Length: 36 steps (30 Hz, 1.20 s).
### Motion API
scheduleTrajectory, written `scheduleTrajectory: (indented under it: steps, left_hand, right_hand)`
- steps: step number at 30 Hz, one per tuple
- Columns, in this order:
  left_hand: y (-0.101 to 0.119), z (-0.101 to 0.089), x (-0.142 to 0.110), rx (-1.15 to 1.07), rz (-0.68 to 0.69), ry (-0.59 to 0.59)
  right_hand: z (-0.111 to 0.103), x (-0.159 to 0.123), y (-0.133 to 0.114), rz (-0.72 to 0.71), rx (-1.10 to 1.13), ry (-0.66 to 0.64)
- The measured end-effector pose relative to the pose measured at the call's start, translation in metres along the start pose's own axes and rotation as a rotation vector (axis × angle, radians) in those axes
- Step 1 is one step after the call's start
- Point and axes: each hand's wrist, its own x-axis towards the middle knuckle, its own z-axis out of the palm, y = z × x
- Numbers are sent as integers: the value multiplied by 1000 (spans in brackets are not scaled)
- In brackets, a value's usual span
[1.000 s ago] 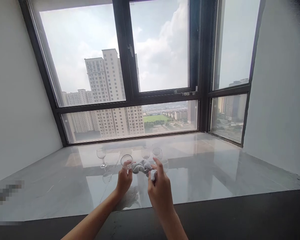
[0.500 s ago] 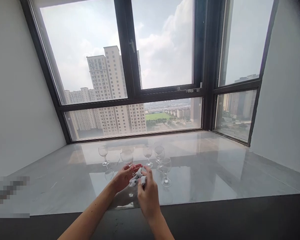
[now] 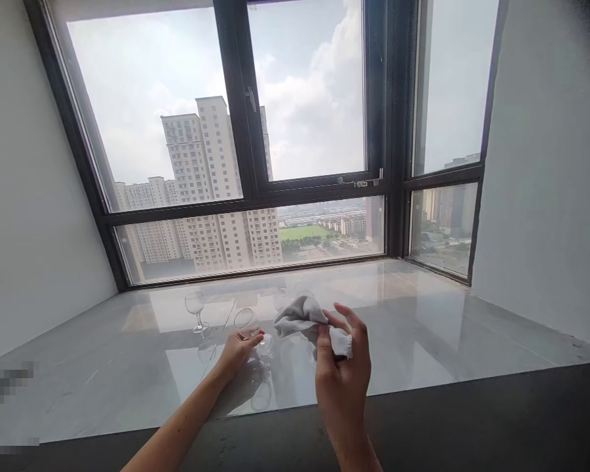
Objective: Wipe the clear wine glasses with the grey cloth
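Observation:
My left hand is closed around a clear wine glass. The glass is tilted, its round rim facing away from me and its foot close to my fingertips. To the right, my right hand grips a crumpled grey-white cloth with a ribbed edge, pinched between thumb and fingers. Cloth and glass are apart. Another wine glass stands upright to the left of my left hand. Behind the cloth, more glasses are mostly hidden, with only faint rims showing.
The glasses stand on a glossy grey stone window sill that mirrors the window. Its front edge drops to a dark face. Dark window frames rise behind, with white walls at both sides.
My right hand has moved right and up with the cloth, away from the glass, and the cloth now hangs more spread out. My left hand has tipped the glass rim away from me.

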Motion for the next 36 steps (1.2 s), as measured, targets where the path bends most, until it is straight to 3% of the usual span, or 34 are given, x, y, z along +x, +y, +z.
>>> scheduleTrajectory:
  steps: [4, 7, 11, 18, 27, 36]
  left_hand:
    - [-7, 3, 4, 71, 8, -36]
    - [-10, 5, 5, 75, 19, -46]
    - [-9, 7, 4, 73, 3, -15]
    - [-8, 7, 3, 178, 70, -107]
    - [-9, 8, 1, 246, 93, -87]
    - [-2, 9, -9, 399, 295, -252]
  right_hand:
    - [-45, 39, 8, -147, -52, 485]
    - [-77, 63, 45, -193, -308, 660]
    - [-92, 69, 99, -36, -513, 544]
    - [-71, 55, 156, -68, -594, 261]
    - [-69, 50, 164, 15, -616, 189]
    - [-69, 48, 167, 27, -629, 178]
